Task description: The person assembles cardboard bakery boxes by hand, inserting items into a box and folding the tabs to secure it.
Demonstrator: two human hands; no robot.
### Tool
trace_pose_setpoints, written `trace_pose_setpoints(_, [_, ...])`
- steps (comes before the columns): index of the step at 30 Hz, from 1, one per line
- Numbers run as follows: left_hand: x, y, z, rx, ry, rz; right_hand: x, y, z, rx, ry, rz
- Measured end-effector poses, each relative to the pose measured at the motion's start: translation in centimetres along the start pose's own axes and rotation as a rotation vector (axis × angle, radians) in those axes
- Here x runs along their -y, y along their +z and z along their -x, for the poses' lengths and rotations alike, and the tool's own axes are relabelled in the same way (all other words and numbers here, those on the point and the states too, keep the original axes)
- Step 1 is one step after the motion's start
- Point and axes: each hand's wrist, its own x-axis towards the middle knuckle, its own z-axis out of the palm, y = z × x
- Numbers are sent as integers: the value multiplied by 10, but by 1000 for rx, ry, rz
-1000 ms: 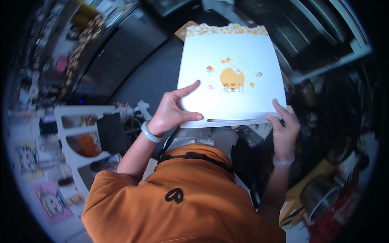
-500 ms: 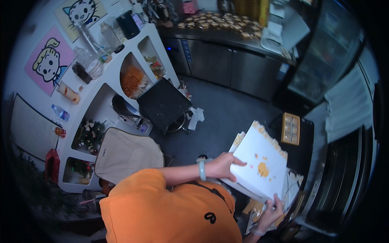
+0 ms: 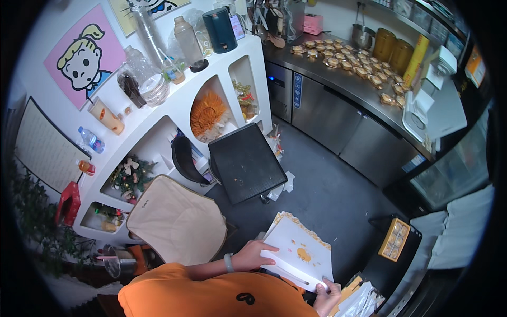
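Observation:
In front of my waist is a white folded carton [image 3: 296, 245] with an orange print and a scalloped yellow-flowered far edge. Its near side shows a narrow strip with a slot; whether it is a bag or a box, I cannot tell. My left hand [image 3: 254, 257], with a pale bangle at the wrist, is closed on the carton's left side, thumb lying on top. At the near right corner my right hand [image 3: 327, 297] pinches the carton, its thumb by the strip. Beside that hand lie clear plastic wrappers [image 3: 363, 301] and tan card.
A black surface at right bears a yellow box of round pastries [image 3: 395, 239]. A beige chair [image 3: 177, 219] and a black-topped seat or cart [image 3: 247, 164] stand to the left, before white curved shelving [image 3: 153, 113]. Many wrapped pastries [image 3: 351, 61] cover the far steel counter.
My view has swung to the right side of the room's far counter. The carton has tilted, so its slotted near strip now faces me; both hands still hold it.

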Motion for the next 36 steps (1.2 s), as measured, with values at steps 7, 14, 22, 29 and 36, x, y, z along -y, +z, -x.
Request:
trace_pose_setpoints(7, [-21, -22, -71, -161, -46, -66, 52, 15, -114, 187, -99, 203])
trace_pose_setpoints(14, [-79, -16, -208, -289, -112, 26, 50, -3, -290, 411, -302, 425])
trace_pose_setpoints(22, [-147, 1, -316, -334, -138, 56, 82, -46, -442, 532, -448, 325])
trace_pose_setpoints(29, [-157, -5, -387, -364, -83, 13, 127, -51, -523, 554, -491, 519])
trace_pose_setpoints(36, [-179, -60, -466, -357, 2, -13, 175, -41, -577, 541, -499, 570])
